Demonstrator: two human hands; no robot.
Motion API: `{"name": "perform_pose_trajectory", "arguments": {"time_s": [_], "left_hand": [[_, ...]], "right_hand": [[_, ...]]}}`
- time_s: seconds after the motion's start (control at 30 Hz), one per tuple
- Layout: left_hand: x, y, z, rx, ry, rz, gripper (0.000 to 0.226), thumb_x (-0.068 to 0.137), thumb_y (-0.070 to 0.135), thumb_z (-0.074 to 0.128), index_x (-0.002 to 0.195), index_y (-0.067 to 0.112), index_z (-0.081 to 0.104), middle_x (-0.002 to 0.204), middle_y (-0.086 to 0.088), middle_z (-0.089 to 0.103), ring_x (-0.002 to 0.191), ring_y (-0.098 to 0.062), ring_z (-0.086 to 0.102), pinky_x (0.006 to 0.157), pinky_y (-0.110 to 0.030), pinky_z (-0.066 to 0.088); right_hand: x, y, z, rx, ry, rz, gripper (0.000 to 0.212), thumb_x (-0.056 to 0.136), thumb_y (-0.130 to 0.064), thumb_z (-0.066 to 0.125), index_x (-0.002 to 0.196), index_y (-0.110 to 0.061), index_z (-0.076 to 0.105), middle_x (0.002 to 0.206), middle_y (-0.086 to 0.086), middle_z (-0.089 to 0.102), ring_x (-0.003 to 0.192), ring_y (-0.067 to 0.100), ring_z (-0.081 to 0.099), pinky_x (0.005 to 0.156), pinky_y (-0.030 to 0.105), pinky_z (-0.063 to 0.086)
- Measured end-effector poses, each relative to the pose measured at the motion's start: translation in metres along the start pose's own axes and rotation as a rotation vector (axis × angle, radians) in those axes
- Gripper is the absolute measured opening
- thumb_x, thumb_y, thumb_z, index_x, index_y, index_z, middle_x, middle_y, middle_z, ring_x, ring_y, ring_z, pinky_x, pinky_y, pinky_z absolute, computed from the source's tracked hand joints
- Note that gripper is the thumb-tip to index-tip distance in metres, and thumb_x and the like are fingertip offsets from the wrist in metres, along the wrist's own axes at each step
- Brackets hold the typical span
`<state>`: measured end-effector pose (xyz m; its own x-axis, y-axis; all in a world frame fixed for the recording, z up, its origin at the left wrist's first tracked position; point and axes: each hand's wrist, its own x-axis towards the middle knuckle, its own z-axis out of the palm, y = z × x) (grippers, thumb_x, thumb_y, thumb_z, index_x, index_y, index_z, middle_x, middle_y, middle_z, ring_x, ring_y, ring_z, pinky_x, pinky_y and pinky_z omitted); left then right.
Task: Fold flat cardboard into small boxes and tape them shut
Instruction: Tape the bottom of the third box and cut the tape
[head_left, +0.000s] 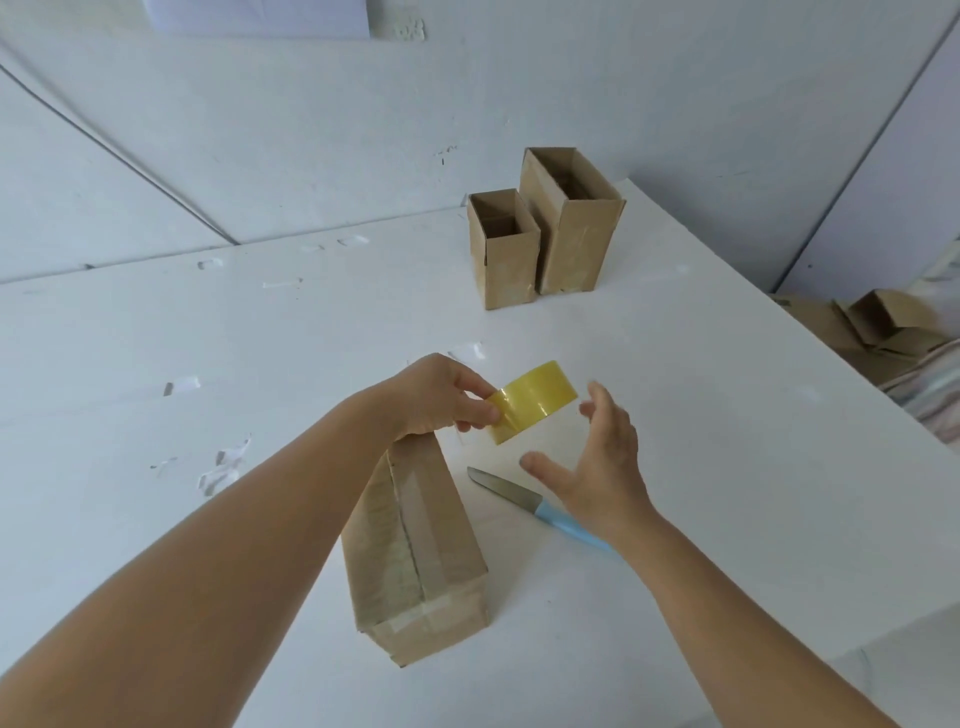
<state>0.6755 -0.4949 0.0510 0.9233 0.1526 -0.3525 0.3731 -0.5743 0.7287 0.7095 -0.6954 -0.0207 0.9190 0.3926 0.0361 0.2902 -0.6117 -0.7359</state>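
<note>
A white table (675, 415) fills the view, its far edge meeting a white wall and its right edge running from 1 o'clock down to 4 o'clock. At centre, the left hand (441, 392) pinches the yellow tape roll (535, 400) between thumb and fingertips, holding it just above the surface. The right hand (597, 462), at the roll's 4 o'clock, has its fingers spread and relaxed, holding nothing, close to the roll but apart from it. Below the left hand lies a long taped box (415, 551), stretching toward 6 o'clock. A blue-handled knife (519, 499) lies just right of it, partly under the right wrist. Bare tabletop spreads between the hands and two open-topped boxes (545, 244) standing side by side at 1 o'clock. Beyond the right edge, at 3 o'clock, sits loose cardboard (878, 322).
</note>
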Motion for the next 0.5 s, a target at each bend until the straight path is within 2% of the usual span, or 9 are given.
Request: {"name": "perform_pose_trajectory", "arguments": {"time_s": [0.1,0.2,0.33,0.43,0.5], "left_hand": [[-0.002,0.0,0.001,-0.036,0.033,0.006,0.01,0.079,0.023,0.076,0.079,0.033,0.075,0.059,0.013,0.064,0.065,-0.006,0.058,0.08,-0.027,0.049],[-0.004,0.001,0.001,-0.044,0.048,0.006,0.007,0.08,0.024,0.075,0.081,0.031,0.075,0.058,0.014,0.063,0.063,-0.004,0.057,0.075,-0.024,0.047],[-0.005,0.0,0.003,-0.055,0.073,0.001,0.005,0.081,0.025,0.075,0.085,0.028,0.075,0.059,0.013,0.063,0.06,-0.002,0.056,0.068,-0.018,0.046],[-0.005,-0.001,0.002,-0.068,0.082,-0.016,0.012,0.08,0.025,0.076,0.091,0.022,0.076,0.061,0.011,0.064,0.059,-0.002,0.056,0.062,-0.015,0.043],[-0.005,-0.001,0.001,-0.072,0.078,-0.018,0.012,0.08,0.026,0.076,0.092,0.022,0.075,0.065,0.009,0.065,0.061,-0.003,0.057,0.064,-0.015,0.044]], "right_hand": [[-0.014,0.019,0.017,-0.133,-0.078,0.013,0.068,0.08,-0.037,0.071,0.137,-0.021,0.038,0.131,0.002,0.04,0.123,0.021,0.036,0.102,0.027,0.032],[-0.021,0.028,0.027,-0.298,-0.209,-0.025,0.047,0.089,-0.034,0.062,0.133,-0.031,0.046,0.127,-0.002,0.047,0.12,0.019,0.039,0.1,0.026,0.036],[-0.024,0.031,0.037,-0.416,-0.267,-0.107,0.035,0.098,-0.022,0.045,0.131,-0.032,0.053,0.123,-0.004,0.05,0.116,0.017,0.04,0.093,0.025,0.043],[-0.02,0.031,0.034,-0.452,-0.256,-0.133,0.041,0.099,-0.017,0.036,0.135,-0.03,0.05,0.119,0.003,0.053,0.112,0.022,0.047,0.091,0.028,0.044],[-0.018,0.026,0.028,-0.397,-0.234,-0.116,0.043,0.099,-0.015,0.036,0.137,-0.03,0.048,0.114,0.004,0.057,0.108,0.023,0.055,0.091,0.029,0.045]]}}
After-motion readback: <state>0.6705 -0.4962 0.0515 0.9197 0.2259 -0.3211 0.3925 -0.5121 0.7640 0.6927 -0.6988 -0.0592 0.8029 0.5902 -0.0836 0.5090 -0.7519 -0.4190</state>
